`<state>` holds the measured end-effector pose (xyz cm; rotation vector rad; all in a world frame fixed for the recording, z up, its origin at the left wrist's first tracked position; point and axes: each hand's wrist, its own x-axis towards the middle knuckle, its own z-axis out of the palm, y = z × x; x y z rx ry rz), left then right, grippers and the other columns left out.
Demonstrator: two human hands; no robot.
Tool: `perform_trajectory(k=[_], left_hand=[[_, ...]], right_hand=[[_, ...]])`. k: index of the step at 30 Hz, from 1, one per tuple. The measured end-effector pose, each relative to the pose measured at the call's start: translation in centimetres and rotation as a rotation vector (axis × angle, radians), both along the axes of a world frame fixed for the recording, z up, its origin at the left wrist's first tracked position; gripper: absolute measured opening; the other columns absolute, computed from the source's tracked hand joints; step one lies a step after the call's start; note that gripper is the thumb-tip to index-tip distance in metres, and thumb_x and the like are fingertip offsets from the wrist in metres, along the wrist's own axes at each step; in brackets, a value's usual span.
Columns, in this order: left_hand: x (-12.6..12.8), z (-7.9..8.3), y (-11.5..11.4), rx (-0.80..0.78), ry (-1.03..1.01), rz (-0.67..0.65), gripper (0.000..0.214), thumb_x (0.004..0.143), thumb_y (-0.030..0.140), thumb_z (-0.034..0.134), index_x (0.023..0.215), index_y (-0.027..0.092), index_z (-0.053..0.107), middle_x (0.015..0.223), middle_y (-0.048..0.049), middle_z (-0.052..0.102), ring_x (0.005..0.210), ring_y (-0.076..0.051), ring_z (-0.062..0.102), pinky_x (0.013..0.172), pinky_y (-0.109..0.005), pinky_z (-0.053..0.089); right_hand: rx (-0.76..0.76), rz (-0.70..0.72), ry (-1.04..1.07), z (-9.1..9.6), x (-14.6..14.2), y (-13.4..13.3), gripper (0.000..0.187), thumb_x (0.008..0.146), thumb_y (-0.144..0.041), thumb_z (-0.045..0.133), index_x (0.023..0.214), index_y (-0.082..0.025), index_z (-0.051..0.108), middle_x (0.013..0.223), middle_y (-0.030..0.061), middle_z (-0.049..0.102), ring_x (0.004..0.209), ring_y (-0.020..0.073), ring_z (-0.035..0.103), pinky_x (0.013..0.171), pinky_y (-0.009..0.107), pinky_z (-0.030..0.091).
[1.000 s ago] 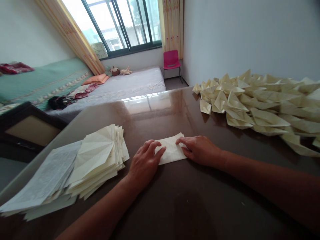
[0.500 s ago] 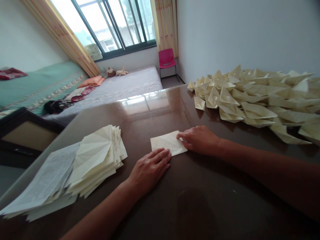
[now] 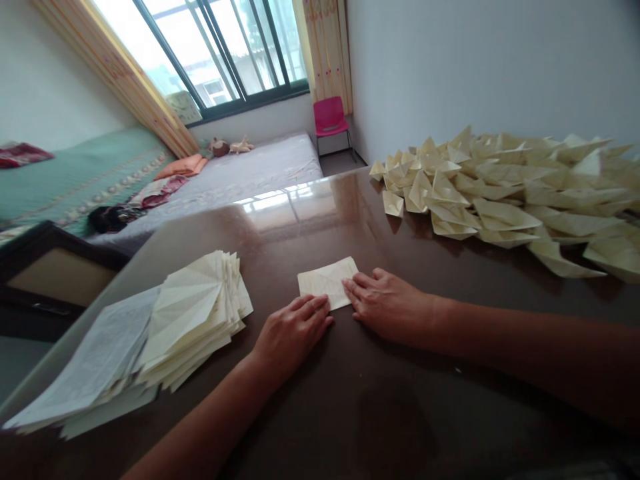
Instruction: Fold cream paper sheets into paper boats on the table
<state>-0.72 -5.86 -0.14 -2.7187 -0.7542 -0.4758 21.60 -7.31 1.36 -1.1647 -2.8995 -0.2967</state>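
A folded piece of cream paper [image 3: 327, 277] lies flat on the brown tabletop [image 3: 320, 387], a crease running across its upper face. My left hand [image 3: 295, 327] rests on its near left edge with the fingers stretched out flat. On the right edge lies my right hand [image 3: 383, 303], its fingers extended over the paper and pressing it to the table. Neither hand is closed round the paper. The fingertips hide its near left and right parts.
To the left is a fanned stack of creased cream sheets [image 3: 187, 307] beside printed greyish sheets [image 3: 95, 360]. A large heap of folded paper boats [image 3: 505, 193] covers the table's far right. Beyond the table are a bed [image 3: 270, 163] and a pink chair [image 3: 330, 120].
My right hand has moved from the paper's far right corner down toward its near right edge, and its fingers now lie flatter. The left hand stays at the near edge.
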Motion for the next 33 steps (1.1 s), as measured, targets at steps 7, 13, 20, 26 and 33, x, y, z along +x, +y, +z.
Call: perform_trajectory(k=[7,13,20,26,33], left_hand=[[-0.2,-0.3,0.0,0.031,0.025,0.042,0.020,0.094,0.026,0.051,0.104,0.018,0.066,0.108,-0.0015,0.070,0.094,-0.018,0.065,0.082,-0.029,0.056],[-0.1,-0.2,-0.5,0.053,0.103,0.047,0.023,0.093,0.018,0.050,0.114,0.014,0.059,0.105,-0.0046,0.069,0.094,-0.017,0.064,0.077,-0.026,0.054],[-0.2,-0.4,-0.3,0.095,0.090,0.125,0.016,0.095,0.022,0.047,0.103,0.017,0.059,0.091,-0.0029,0.068,0.088,-0.015,0.063,0.068,-0.026,0.048],[-0.8,0.2,0.1,0.013,0.057,0.178,0.018,0.094,0.023,0.048,0.106,0.021,0.061,0.096,-0.0035,0.064,0.091,-0.017,0.057,0.069,-0.025,0.048],[-1.0,0.1,0.4,-0.151,-0.004,-0.064,0.024,0.096,0.021,0.043,0.109,0.018,0.063,0.106,-0.0060,0.065,0.102,-0.017,0.057,0.087,-0.029,0.051]], right_hand=[[0.035,-0.009,-0.071,0.6,0.0,0.4,0.021,0.088,-0.010,0.047,0.094,-0.009,0.067,0.093,0.0158,0.067,0.080,0.0236,0.057,0.062,0.033,0.036],[0.090,0.006,0.000,-0.2,0.1,1.0,0.014,0.088,-0.015,0.051,0.093,-0.013,0.065,0.085,0.0114,0.068,0.080,0.0246,0.057,0.065,0.033,0.032],[0.081,-0.001,0.103,0.1,1.1,2.2,0.007,0.087,-0.017,0.057,0.083,-0.019,0.063,0.085,0.0057,0.067,0.086,0.0230,0.056,0.069,0.033,0.029],[0.054,0.158,0.165,0.8,0.6,1.4,0.010,0.090,-0.021,0.053,0.081,-0.020,0.060,0.080,0.0031,0.066,0.083,0.0197,0.053,0.080,0.035,0.029],[-0.082,0.262,0.174,1.2,-0.8,-0.2,0.009,0.088,-0.018,0.050,0.093,-0.018,0.059,0.088,0.0045,0.066,0.085,0.0196,0.055,0.085,0.037,0.032]])
